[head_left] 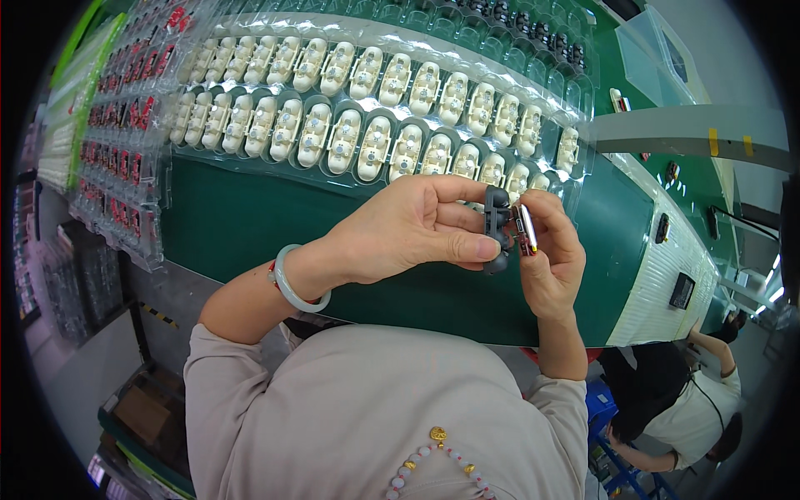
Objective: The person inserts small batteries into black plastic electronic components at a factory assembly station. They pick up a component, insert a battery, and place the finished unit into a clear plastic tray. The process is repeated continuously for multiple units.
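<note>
My left hand [408, 229] grips a small black plastic part [497, 227] between thumb and fingers, held above the green table [250, 225]. My right hand [552, 258] pinches a small shiny metal piece [527, 230] against the right side of that black part. Both hands meet just in front of a clear blister tray [275, 162] filled with several cream-coloured oval parts [373, 148]. A pale jade bangle [292, 283] circles my left wrist.
A tray of red and black parts [125, 125] lies at the left. Another clear tray with dark parts [517, 21] sits at the far edge. A white ribbed conveyor rim [667, 275] curves on the right. Another person [683, 400] sits lower right.
</note>
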Demonstrator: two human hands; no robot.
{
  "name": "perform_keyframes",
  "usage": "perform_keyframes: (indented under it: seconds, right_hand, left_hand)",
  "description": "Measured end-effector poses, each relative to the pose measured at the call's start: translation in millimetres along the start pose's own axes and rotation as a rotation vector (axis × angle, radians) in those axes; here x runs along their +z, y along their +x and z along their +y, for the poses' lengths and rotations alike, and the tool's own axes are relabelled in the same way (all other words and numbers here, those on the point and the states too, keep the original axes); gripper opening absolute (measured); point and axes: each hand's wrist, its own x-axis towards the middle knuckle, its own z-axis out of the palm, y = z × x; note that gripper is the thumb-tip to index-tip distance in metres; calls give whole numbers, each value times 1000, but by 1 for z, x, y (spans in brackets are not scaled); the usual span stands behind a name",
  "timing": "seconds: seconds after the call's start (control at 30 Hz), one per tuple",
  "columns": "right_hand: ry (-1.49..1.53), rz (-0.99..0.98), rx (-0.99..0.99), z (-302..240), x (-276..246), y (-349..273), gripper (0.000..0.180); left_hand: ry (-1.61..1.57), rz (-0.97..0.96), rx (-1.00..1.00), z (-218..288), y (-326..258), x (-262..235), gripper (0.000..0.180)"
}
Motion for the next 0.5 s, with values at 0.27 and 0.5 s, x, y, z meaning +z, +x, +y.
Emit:
perform_keyframes:
  seconds: [0.27,0.5]
  right_hand:
    - [-192,29,-31,-2,3,-1,49]
    - [-234,23,-48,-1,2,0,51]
  left_hand:
    - [39,10,11,0,-1,-1,51]
    - [55,11,3,0,-2,-2,49]
